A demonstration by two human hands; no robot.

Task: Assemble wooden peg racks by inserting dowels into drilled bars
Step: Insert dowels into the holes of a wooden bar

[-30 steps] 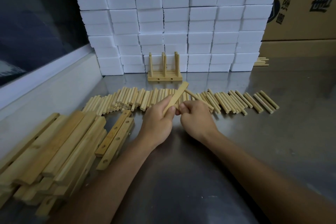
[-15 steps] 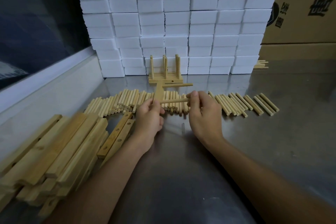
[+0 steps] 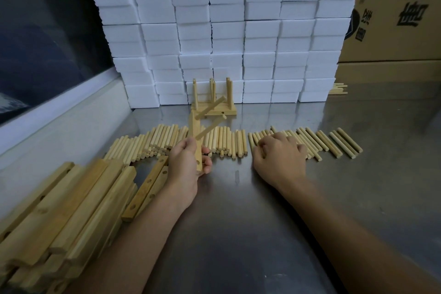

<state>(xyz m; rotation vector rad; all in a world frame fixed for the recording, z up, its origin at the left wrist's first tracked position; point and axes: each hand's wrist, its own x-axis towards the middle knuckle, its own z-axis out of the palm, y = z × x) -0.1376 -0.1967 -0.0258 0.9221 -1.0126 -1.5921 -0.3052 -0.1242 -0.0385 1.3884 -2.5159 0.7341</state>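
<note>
My left hand (image 3: 188, 162) grips a drilled wooden bar (image 3: 195, 141) held upright, with two dowels (image 3: 210, 107) sticking out of it toward the upper right. My right hand (image 3: 279, 155) lies over the row of loose dowels (image 3: 214, 138) on the steel table, fingers curled down onto the dowels at its right part; whether it holds one is hidden. A finished peg rack (image 3: 214, 100) stands at the back against the white blocks. A pile of drilled bars (image 3: 62, 217) lies at the left.
Stacked white foam blocks (image 3: 226, 31) form a wall behind the rack. Cardboard boxes (image 3: 396, 19) stand at the back right, with a few dowels (image 3: 337, 88) beside them. A white sill (image 3: 59, 107) borders the left. Bare steel table (image 3: 238, 234) stretches in front.
My right hand let go of the dowel at the bar and moved right and down onto the dowel row. The left hand tilted the bar, which now carries two dowels.
</note>
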